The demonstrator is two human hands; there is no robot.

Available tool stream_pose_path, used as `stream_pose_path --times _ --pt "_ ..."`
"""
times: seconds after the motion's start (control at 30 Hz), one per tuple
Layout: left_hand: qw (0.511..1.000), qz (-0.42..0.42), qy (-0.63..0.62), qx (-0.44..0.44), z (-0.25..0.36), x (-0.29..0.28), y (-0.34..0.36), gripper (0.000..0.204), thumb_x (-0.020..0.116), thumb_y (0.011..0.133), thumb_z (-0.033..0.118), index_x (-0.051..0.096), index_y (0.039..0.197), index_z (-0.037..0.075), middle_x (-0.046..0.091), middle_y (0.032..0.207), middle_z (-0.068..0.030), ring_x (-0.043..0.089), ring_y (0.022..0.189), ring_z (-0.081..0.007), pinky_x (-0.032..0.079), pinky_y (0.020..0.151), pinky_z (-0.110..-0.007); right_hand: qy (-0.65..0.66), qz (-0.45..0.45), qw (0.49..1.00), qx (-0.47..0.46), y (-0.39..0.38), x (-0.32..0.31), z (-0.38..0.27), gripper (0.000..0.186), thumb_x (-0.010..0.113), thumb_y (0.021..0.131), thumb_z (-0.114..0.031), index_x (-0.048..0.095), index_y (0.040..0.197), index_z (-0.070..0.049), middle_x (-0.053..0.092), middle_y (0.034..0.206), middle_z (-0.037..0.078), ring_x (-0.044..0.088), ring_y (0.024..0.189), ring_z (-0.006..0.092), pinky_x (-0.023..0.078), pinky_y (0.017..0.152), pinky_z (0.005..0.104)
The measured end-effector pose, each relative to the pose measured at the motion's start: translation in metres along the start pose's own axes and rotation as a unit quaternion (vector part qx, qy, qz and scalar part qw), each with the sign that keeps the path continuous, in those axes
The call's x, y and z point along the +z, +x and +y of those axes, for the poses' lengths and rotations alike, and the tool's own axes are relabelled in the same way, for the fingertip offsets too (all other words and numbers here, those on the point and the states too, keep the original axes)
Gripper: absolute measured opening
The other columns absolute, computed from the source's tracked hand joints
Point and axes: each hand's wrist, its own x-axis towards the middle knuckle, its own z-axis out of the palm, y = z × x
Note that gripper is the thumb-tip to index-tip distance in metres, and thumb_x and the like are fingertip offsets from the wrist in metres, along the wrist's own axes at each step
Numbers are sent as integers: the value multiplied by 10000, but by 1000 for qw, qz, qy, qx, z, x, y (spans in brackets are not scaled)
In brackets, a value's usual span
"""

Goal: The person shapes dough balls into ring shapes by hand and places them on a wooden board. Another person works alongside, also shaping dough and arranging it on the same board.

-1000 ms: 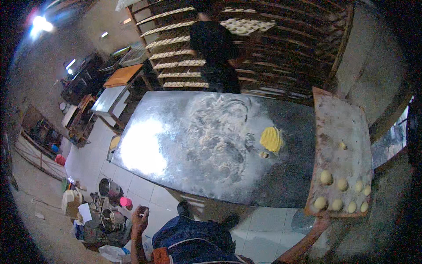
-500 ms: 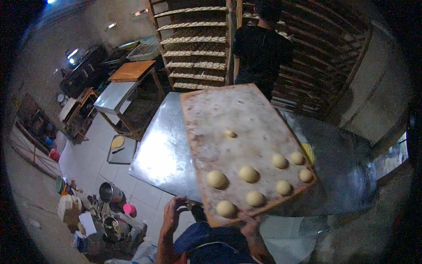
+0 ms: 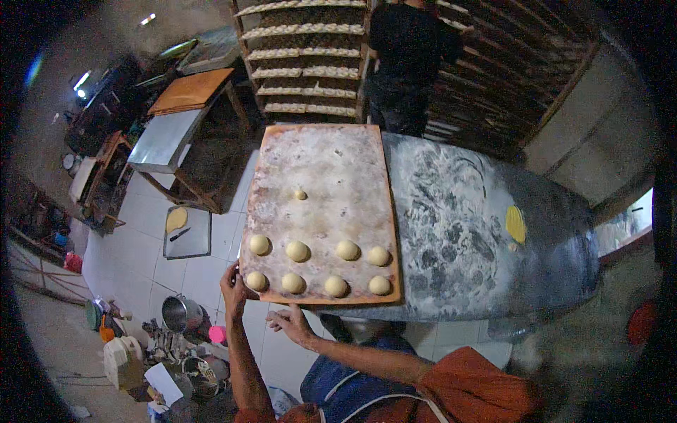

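A floured wooden board (image 3: 324,158) lies over the left part of the metal table. Two rows of round dough balls (image 3: 335,285) sit along its near side, and one small dough piece (image 3: 300,194) rests alone farther up. At the board's near left corner, my left hand (image 3: 233,287) is closed on the edge, its grip partly hidden. Just below the near edge is my right hand (image 3: 293,326), fingers apart and holding nothing; one fingertip reaches up to the edge.
Flour covers the metal tabletop (image 3: 564,233) right of the board, with a flat yellow dough piece (image 3: 515,224) there. A person in black (image 3: 402,63) stands beyond, beside a rack (image 3: 303,60). A tray (image 3: 197,243) and a metal pot (image 3: 181,314) are on the floor at left.
The board has turned straighter and shifted left, baring the floury tabletop on its right. My left hand has come onto its corner. My right hand has let go of the near edge.
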Motion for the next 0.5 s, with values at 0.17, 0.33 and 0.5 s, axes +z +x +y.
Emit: stream_pose_path --times 0.17,0.33,0.5 --pt "878 93 426 198 -7 -12 11 281 570 769 71 623 1040 20 544 1009 -173 505 965 -343 434 820 -450 -335 -144 929 -67 -41 -46 -49 285 596 875 -127 601 1143 -31 661 902 136 644 720 220 530 635 355" --pt "972 -16 175 157 36 76 -52 198 551 801 17 610 988 -9 593 921 -177 570 876 -356 445 809 -429 -578 258 745 -211 -69 -146 -104 282 569 830 -71 576 1101 7 553 1029 213 528 975 400 424 886 477" --pt "885 -145 377 232 40 171 -99 360 626 795 59 528 1131 -28 527 973 -253 513 904 -436 417 789 -503 -642 228 719 -137 -58 -178 -91 390 639 809 -124 515 1151 18 485 1145 239 497 1037 400 416 904 474"
